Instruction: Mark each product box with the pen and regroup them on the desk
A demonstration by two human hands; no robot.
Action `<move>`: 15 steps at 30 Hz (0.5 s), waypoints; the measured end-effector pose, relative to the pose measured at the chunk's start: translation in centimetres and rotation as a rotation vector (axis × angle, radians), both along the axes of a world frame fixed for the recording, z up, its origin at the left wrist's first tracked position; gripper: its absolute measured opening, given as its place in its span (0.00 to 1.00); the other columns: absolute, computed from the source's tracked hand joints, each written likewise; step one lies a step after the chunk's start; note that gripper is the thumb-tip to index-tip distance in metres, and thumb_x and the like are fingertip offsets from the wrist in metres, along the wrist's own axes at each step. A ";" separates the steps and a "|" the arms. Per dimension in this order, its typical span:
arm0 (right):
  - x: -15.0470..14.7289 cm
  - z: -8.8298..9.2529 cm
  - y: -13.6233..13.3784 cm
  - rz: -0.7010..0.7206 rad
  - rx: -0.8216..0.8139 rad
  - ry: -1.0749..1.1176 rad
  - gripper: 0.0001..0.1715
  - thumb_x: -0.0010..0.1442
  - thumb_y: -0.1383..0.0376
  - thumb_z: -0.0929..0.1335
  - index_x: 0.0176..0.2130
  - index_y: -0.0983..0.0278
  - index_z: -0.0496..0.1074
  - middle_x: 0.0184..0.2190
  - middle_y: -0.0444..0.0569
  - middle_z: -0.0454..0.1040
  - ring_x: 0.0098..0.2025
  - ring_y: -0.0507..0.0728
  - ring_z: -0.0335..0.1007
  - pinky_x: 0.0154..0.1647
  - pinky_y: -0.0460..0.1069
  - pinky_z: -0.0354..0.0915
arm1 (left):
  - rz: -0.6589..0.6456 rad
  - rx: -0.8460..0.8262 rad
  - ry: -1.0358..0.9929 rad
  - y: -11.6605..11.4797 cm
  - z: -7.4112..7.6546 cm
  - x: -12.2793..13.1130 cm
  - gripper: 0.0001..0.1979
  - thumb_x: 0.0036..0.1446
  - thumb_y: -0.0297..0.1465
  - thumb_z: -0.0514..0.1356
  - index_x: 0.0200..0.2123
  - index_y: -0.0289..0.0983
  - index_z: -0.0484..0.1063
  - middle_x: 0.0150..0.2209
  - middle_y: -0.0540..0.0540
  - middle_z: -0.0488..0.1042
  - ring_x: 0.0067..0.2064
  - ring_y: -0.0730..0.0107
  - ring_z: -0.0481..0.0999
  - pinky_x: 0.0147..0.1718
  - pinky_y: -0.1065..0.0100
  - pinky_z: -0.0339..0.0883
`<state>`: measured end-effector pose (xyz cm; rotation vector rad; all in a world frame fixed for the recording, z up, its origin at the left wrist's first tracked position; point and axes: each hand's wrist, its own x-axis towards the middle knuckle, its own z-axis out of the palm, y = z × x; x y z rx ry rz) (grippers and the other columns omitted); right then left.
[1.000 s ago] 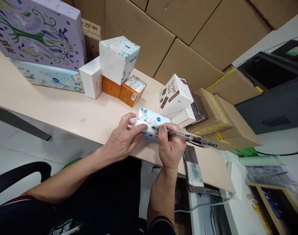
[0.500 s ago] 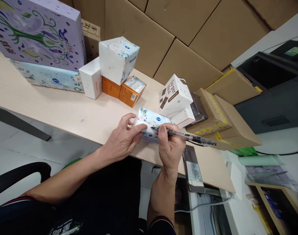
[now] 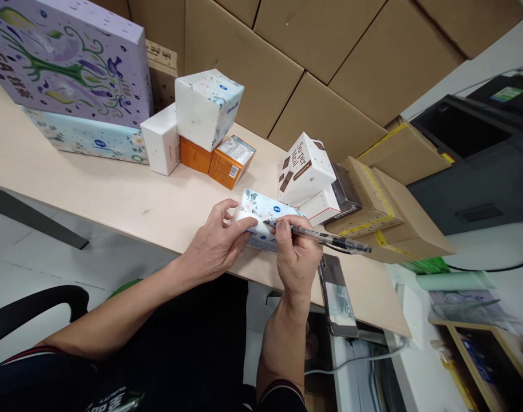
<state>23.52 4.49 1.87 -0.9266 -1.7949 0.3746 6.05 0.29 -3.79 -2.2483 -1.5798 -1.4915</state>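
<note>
On the table in front of me lies a small white and pale-blue floral box point(image 3: 265, 207). Its left end is gripped by my left hand point(image 3: 214, 243), thumb on the top face and fingers curled along the far side. A pen point(image 3: 325, 237) with a clear barrel and black grip is held in my right hand point(image 3: 298, 249), pinched between thumb and forefinger. Its tip meets the box's face close to my left thumb, and its back end points right. The lower right part of the box is hidden behind my right hand.
Behind stand orange boxes point(image 3: 231, 163), a white box point(image 3: 161, 143), a floral box point(image 3: 207, 109) and a purple tea box point(image 3: 72, 63). To the right are a Su-per Meal box point(image 3: 304, 171) and cartons point(image 3: 364, 200). A phone point(image 3: 339, 297) lies at the table's front edge.
The pen and my right hand have shifted very slightly left over the box. My left hand keeps its hold; the view has turned a little.
</note>
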 end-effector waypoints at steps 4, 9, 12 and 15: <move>0.0 -0.1 0.0 -0.008 -0.006 0.006 0.13 0.70 0.57 0.67 0.35 0.60 0.74 0.27 0.40 0.75 0.29 0.51 0.71 0.35 0.47 0.68 | 0.005 0.002 -0.005 0.0 -0.1 0.0 0.14 0.72 0.32 0.55 0.59 0.45 0.66 0.60 0.39 0.57 0.48 0.64 0.72 0.48 0.55 0.79; -0.5 -0.1 -0.5 -0.098 -0.001 0.220 0.12 0.71 0.57 0.67 0.38 0.61 0.75 0.27 0.40 0.74 0.29 0.51 0.73 0.35 0.48 0.70 | 0.012 0.000 -0.002 0.0 -0.1 0.1 0.14 0.72 0.33 0.55 0.58 0.44 0.67 0.60 0.39 0.57 0.48 0.63 0.72 0.47 0.56 0.79; 0.3 0.0 -0.7 -0.142 -0.007 0.463 0.12 0.71 0.56 0.67 0.39 0.61 0.72 0.36 0.44 0.78 0.26 0.49 0.73 0.27 0.47 0.67 | 0.011 -0.007 -0.002 0.0 0.0 0.0 0.14 0.72 0.32 0.55 0.58 0.45 0.67 0.60 0.39 0.57 0.49 0.62 0.71 0.48 0.56 0.78; 2.9 -0.5 -0.7 -0.252 -0.011 0.598 0.14 0.70 0.52 0.67 0.39 0.60 0.66 0.41 0.48 0.80 0.25 0.50 0.73 0.24 0.46 0.64 | -0.015 -0.010 0.002 0.0 0.1 0.0 0.14 0.72 0.31 0.55 0.59 0.44 0.65 0.59 0.39 0.58 0.49 0.63 0.71 0.49 0.55 0.78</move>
